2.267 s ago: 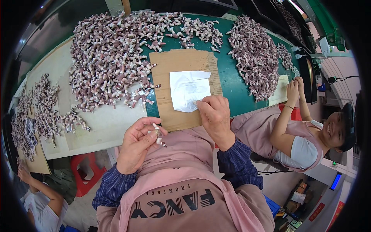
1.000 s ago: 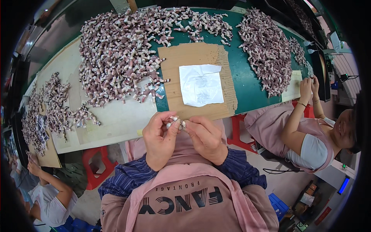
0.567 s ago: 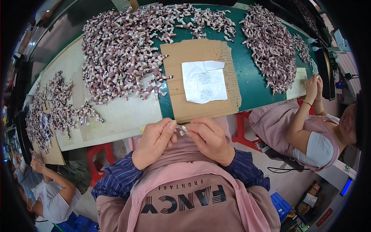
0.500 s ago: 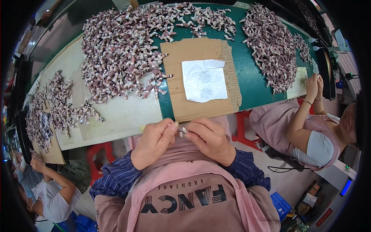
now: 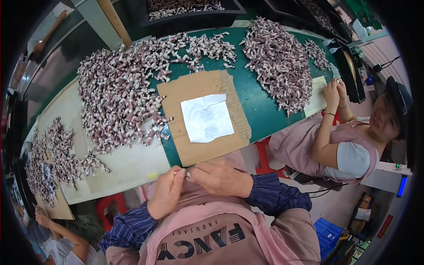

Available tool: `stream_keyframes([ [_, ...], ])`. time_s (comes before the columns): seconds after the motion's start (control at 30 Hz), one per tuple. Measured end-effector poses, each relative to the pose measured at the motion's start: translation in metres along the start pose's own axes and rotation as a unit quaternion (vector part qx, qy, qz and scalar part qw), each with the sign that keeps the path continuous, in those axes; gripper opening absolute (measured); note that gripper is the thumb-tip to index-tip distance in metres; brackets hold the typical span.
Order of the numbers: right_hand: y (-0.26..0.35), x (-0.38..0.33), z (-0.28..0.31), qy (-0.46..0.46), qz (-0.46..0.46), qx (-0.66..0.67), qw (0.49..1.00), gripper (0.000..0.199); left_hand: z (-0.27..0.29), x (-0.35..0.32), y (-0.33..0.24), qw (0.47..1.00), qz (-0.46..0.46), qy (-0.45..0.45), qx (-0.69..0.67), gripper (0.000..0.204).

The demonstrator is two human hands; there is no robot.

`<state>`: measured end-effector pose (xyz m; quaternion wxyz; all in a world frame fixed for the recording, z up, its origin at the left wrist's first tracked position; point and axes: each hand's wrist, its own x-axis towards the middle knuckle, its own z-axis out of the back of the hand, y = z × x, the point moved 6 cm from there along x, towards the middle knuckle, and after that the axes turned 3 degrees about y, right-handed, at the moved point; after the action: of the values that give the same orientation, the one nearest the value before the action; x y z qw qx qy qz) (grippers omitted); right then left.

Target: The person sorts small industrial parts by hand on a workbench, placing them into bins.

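My left hand [image 5: 165,192] and my right hand [image 5: 223,178] meet in front of the table's near edge, fingertips almost touching. Both are closed in a pinch on a small whitish piece [image 5: 187,175], most of which the fingers cover. Just beyond them lies a brown cardboard sheet [image 5: 170,110] with a torn right edge. A creased white paper [image 5: 207,117] rests on it. To its left spreads a large heap of small mauve-and-white pieces [image 5: 119,92], some reaching onto the cardboard. Another dense heap of similar pieces [image 5: 280,66] sits to the right.
Smaller clusters of pieces [image 5: 59,148] lie at the far left. A black bin [image 5: 194,20] with more pieces stands behind the table. At right a co-worker's hands [image 5: 333,95] work near a pale board [image 5: 316,95]; another person's arm [image 5: 66,232] shows at lower left. Red stools [image 5: 265,157] stand below.
The view has tilted, so the table appears lower and further left, with the black bin now in sight. My right hand has turned more over the piece, which shows less than before.
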<state>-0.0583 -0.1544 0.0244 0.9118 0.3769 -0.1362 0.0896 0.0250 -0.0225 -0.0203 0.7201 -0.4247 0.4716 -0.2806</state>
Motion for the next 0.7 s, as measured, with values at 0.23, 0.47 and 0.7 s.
stream_keyframes([
  [0.23,-0.112,0.024,0.098,-0.193,-0.147,-0.09,0.966,0.012,0.104,-0.011,0.022,0.973,0.011,-0.173,0.149,0.021],
  [0.47,-0.202,0.058,0.135,-0.169,-0.143,-0.233,0.947,0.013,0.186,-0.032,0.033,0.826,0.1,-0.331,0.444,0.018],
  [0.7,-0.221,0.041,0.132,-0.153,-0.175,-0.283,0.931,0.008,0.178,-0.039,0.004,0.793,-0.058,-0.439,0.418,0.021],
])
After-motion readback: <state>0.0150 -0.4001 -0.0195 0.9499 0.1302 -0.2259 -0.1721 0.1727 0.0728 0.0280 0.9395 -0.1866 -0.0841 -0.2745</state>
